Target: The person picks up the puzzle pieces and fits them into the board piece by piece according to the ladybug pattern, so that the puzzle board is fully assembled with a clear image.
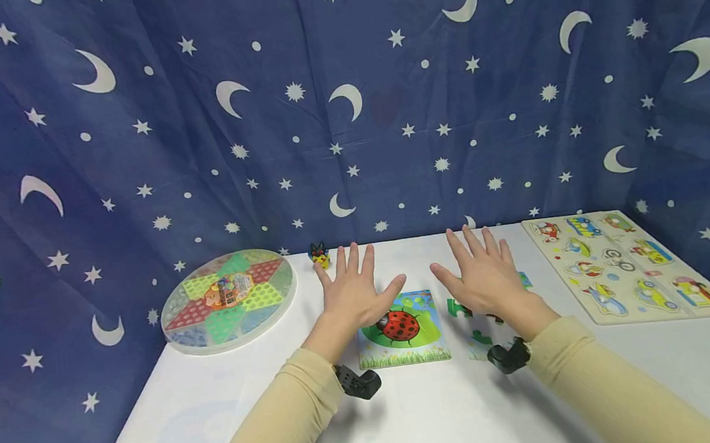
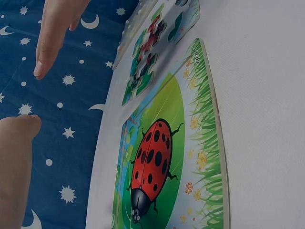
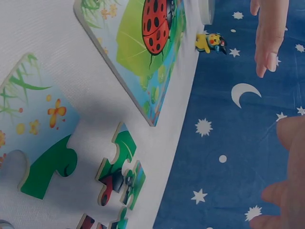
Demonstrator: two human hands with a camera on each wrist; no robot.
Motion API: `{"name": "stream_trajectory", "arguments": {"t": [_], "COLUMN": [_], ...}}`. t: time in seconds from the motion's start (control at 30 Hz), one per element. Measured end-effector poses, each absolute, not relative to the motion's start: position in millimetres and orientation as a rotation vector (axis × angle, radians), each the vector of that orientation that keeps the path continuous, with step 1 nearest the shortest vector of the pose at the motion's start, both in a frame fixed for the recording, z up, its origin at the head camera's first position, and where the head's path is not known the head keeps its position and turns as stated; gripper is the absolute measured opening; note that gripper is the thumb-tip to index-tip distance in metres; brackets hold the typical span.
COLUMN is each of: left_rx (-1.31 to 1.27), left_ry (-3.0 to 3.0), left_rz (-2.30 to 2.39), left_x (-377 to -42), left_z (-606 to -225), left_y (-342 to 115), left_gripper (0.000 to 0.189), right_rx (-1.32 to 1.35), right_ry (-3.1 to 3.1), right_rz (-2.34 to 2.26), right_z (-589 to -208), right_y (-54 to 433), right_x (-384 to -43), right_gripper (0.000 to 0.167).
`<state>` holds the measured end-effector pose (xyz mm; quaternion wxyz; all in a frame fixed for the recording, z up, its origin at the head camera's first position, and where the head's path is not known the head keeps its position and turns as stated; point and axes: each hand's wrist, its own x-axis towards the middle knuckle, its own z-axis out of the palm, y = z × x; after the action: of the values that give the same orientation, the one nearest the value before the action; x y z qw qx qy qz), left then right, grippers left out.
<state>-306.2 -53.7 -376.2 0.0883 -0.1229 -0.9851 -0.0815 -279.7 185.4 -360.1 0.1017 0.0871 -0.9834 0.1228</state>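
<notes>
Both hands hover over the table with fingers spread, holding nothing. My left hand (image 1: 352,298) is above the left side of a ladybug picture board (image 1: 435,344), which lies flat and shows a red ladybug on a green leaf. My right hand (image 1: 485,281) is over loose jigsaw pieces to the right of the board and hides part of them. In the right wrist view a large corner piece (image 3: 52,114) with grass and orange flowers lies near a green piece (image 3: 125,148). From the left wrist, more jigsaw pieces (image 2: 143,62) appear beyond the board.
A round Chinese checkers board (image 1: 229,301) lies at the left. Behind the left hand stands a small yellow figurine (image 1: 319,255). A wooden vehicle puzzle board (image 1: 630,267) lies at the right. The blue star-and-moon curtain (image 1: 381,101) hangs behind the white table (image 1: 220,427).
</notes>
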Motion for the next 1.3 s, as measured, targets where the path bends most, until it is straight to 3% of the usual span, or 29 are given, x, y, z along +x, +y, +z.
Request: {"name": "stream_trajectory", "arguments": {"t": [0.7,1.1,1.3], "left_rx": [-0.415,-0.558,-0.565], "left_ry": [-2.965,-2.927,-2.896], "left_rz": [-0.3,-0.429,-0.615], "left_x": [-298.9,-273.9,-259.0], "left_z": [-391.6,-424.4,-428.5], "left_y": [-62.4,-87.7,-93.0], "left_gripper": [0.091,0.077,0.081], "right_rx": [0.186,0.263,0.246], "right_ry": [-3.011,-3.093,-3.108], "right_rz": [0.377,0.306,0.322], "right_z": [-378.9,-394.3,-395.6], "right_y": [202.4,214.3,214.1], "right_x": [-284.9,-299.7,-307.7], "right_gripper": [0.08,0.058,0.047]}}
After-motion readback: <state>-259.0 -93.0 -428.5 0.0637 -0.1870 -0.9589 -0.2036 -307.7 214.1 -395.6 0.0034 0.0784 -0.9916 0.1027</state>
